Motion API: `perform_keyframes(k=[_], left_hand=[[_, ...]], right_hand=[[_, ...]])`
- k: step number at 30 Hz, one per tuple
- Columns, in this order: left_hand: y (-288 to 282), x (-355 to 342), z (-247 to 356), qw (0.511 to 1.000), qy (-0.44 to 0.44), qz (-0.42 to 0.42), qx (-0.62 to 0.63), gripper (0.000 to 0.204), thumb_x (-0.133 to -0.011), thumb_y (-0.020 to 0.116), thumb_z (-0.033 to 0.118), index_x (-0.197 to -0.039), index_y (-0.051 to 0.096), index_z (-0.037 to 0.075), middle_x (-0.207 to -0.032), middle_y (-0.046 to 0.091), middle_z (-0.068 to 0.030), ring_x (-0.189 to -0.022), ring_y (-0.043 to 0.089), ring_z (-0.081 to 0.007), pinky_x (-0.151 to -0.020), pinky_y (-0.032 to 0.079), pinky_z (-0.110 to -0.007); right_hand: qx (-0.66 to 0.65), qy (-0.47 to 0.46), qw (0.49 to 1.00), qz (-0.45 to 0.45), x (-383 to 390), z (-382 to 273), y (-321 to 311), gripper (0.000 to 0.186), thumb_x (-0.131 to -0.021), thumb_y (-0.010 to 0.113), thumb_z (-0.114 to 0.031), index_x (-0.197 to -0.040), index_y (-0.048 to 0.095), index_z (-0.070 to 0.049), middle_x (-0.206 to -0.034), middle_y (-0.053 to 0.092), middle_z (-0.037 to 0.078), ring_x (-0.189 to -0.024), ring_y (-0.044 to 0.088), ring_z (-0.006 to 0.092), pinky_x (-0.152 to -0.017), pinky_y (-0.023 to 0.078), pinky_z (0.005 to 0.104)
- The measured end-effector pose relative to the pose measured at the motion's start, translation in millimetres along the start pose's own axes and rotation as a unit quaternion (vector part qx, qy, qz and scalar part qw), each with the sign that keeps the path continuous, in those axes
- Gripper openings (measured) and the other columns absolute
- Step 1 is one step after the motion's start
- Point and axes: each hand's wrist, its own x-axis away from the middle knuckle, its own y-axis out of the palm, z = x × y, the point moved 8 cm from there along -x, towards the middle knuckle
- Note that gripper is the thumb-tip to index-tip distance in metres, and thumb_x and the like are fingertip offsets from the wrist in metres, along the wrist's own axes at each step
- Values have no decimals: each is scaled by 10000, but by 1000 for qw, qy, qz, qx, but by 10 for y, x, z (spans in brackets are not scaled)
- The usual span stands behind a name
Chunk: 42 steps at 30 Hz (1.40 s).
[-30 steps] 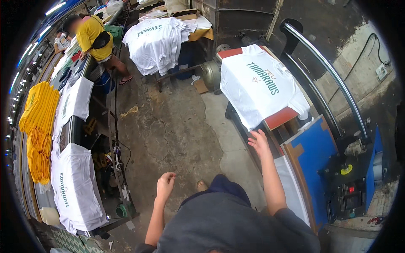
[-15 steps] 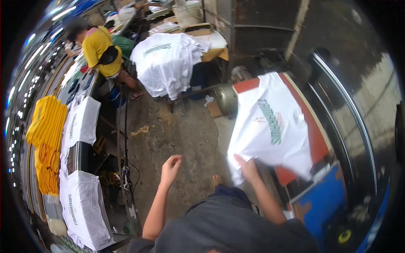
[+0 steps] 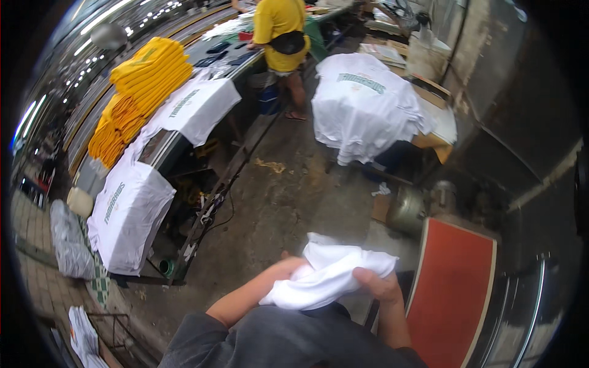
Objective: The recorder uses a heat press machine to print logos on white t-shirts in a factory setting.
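Observation:
A bunched white T-shirt [image 3: 334, 276] hangs in front of my body, its print folded out of sight. My right hand [image 3: 378, 285] grips its right end, thumb on top of the cloth. On the other side, my left hand [image 3: 293, 265] reaches to the shirt's left part; cloth covers most of its fingers, so their grip is hidden. To the right stands a red-topped board [image 3: 453, 288] with a pale edge, its red surface bare beside my right forearm.
Printed white shirts [image 3: 138, 214] drape over the long table at left, beside stacked yellow garments [image 3: 150, 76]. More white shirts [image 3: 365, 107] cover a stand ahead. A person in yellow [image 3: 279, 30] stands at the table. A metal tank [image 3: 407, 208] and rails [image 3: 532, 306] are at right.
The white T-shirt has come off the red board and is now gathered between my hands. My left hand has moved over to it. The view has swung left.

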Motion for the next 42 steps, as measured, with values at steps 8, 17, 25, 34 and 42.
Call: perform_keyframes(k=[8, 17, 25, 34, 42], left_hand=[[-1240, 1594, 2735, 854, 467, 184, 137, 265, -876, 504, 291, -868, 581, 37, -825, 628, -87, -779, 605, -202, -738, 492, -352], [-1268, 3124, 4081, 735, 654, 157, 86, 192, -864, 519, 175, -924, 566, -1, -881, 609, -63, -807, 571, -121, -734, 458, -264], [-1438, 3701, 4595, 673, 681, 288, -8, 208, -869, 502, 155, -989, 533, -12, -890, 590, -46, -788, 560, -84, -704, 450, -221], [-2041, 4123, 5775, 547, 724, 419, 16, 196, -869, 509, 176, -938, 534, -6, -841, 594, -34, -730, 562, -78, -652, 450, -201], [-3129, 4643, 7453, 517, 700, 491, 39, 142, -848, 502, 154, -929, 541, 45, -824, 590, -18, -726, 563, -98, -683, 472, -260]], right_hand=[[79, -40, 988, 125, -1278, -36, -599, 255, -815, 601, -198, -923, 606, 33, -811, 607, 32, -717, 552, 102, -654, 434, 236], [71, -125, 976, 165, -3666, -231, -294, 301, -784, 621, -150, -988, 487, 28, -975, 546, 134, -900, 526, 202, -829, 398, 327], [106, -143, 979, 99, -5456, -346, 180, 353, -804, 583, -216, -1036, 510, 40, -981, 553, 127, -915, 535, 216, -832, 401, 320], [75, -137, 985, -70, -8032, -468, 1256, 374, -859, 520, -220, -1138, 520, 30, -1000, 583, 78, -879, 557, 131, -808, 418, 253], [128, 35, 934, -331, -10200, 187, 3155, 394, -829, 568, -390, -970, 583, -23, -918, 588, 37, -806, 542, 119, -707, 413, 225]])
